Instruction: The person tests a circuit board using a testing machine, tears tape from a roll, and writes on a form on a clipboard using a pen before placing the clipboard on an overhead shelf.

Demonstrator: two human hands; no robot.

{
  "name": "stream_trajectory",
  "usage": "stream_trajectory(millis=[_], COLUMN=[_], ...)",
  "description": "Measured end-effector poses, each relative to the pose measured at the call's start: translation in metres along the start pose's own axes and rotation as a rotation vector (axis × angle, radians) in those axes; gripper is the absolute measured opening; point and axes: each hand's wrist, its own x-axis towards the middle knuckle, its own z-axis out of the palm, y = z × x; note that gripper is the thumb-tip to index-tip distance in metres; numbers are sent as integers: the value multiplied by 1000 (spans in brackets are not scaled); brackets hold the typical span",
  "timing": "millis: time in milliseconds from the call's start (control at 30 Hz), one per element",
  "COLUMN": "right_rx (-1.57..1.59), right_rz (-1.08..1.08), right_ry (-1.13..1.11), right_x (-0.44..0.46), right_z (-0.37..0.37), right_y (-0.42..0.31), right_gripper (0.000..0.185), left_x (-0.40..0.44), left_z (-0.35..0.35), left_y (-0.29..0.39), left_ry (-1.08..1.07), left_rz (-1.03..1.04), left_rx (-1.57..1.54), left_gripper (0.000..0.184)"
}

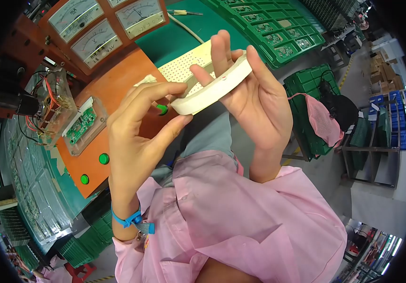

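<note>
A white ring-shaped roll, looking like tape (212, 94), is held up in the air between both hands. My left hand (141, 122), with a blue wrist strap (130, 219), pinches its left end between thumb and fingers. My right hand (255, 94) grips the other end, with the thumb on the outer side and some fingers reaching through or behind the ring. Behind the roll is a cream perforated board (179, 68). An orange panel (118, 85) with green buttons (104, 158) lies below and left of it.
Analog meters (97, 42) stand at the upper left. A green circuit board (82, 125) sits in a clear fixture beside wiring. Green trays with circuit boards (278, 35) are at the upper right. A green crate (314, 80) and a pink mesh item (323, 120) are at the right.
</note>
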Motion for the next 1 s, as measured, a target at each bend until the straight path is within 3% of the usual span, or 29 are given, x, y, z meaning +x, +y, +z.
stream_trajectory(millis=[100, 267, 400, 467, 600, 700, 800, 867, 1000], right_rx=[155, -292, -1978, -2203, -2034, -1742, -1221, -760, -469], right_rz=[66, 73, -347, -485, -404, -198, 32, 42, 11], right_ry=[58, 84, -520, -617, -521, -359, -149, -99, -49], right_x=[3, 8, -2, -1, -8, -16, -17, -9, -4], right_z=[-1, -8, -8, -19, -28, -26, -21, -21, -7], right_y=[-1, 9, 10, 11, 13, 14, 15, 16, 16], right_gripper=[26, 27, 31, 31, 30, 30, 30, 30, 36], left_x=[0, 0, 7, 8, 9, 12, 10, 4, 1], left_z=[-2, -1, -24, -27, -25, -17, -8, -2, 2], left_y=[-1, 8, 4, -2, -10, 0, 5, 7, 3], left_ry=[-17, 172, 225, 200, 98, 122, 109, 95, 35], left_rz=[2, -117, -357, -387, -467, -466, -407, -299, -213], left_rx=[43, -164, -742, -849, -1180, -939, -776, -618, -394], left_gripper=[27, 19, 17, 19, 22, 25, 27, 29, 33])
